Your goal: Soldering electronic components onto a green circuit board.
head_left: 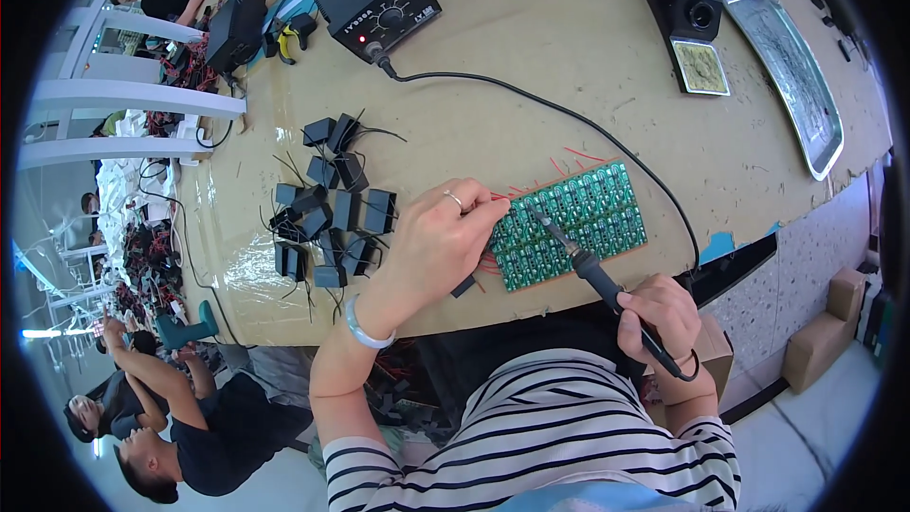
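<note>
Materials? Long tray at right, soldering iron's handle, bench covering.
Tray: metal, probably steel or aluminium; shiny, with bright reflections.
Handle: likely plastic or rubber; dark, fairly matte, without metallic glints.
Bench covering: looks like brown cardboard or heavy paper; dull, with a ragged right edge.

1 iron (599,278) & 1 PCB (597,213), ctr R of frame; 12+ blk boxes (346,210), ctr L, overlapping, exact no. unclear; 1 station (365,0), top ctr; 1 holder (675,5), 1 sponge (700,68), 1 tray (787,76), upper R.
</note>
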Demonstrator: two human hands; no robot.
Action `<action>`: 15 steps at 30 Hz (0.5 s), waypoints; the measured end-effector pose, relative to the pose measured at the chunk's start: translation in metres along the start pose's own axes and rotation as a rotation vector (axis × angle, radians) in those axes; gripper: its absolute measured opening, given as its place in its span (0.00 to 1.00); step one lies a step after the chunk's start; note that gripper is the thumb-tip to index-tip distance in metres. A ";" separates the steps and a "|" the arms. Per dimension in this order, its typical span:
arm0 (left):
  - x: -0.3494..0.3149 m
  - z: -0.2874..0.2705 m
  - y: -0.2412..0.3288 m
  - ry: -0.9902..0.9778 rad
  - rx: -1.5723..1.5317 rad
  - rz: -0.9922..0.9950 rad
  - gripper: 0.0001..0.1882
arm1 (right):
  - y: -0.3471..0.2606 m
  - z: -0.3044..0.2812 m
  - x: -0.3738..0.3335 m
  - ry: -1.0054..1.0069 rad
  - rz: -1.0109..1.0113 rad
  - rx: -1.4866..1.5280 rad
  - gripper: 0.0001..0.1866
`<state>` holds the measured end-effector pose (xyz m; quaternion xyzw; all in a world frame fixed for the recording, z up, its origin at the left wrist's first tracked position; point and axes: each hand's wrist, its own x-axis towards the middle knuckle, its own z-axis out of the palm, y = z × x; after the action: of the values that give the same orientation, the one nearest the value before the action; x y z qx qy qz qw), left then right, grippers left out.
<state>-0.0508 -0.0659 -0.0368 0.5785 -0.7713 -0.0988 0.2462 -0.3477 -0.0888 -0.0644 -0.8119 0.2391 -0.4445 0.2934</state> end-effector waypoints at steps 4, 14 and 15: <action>0.004 0.003 0.002 0.036 0.005 0.012 0.08 | 0.001 0.004 0.001 0.003 0.002 0.000 0.10; 0.005 0.007 0.003 0.022 0.040 -0.006 0.08 | -0.003 0.002 0.005 -0.095 -0.042 -0.044 0.14; 0.005 0.007 0.004 0.023 0.047 -0.009 0.08 | -0.004 0.003 0.005 -0.109 -0.065 -0.061 0.14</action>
<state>-0.0582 -0.0699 -0.0398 0.5887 -0.7678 -0.0752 0.2412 -0.3423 -0.0883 -0.0597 -0.8508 0.2096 -0.4015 0.2664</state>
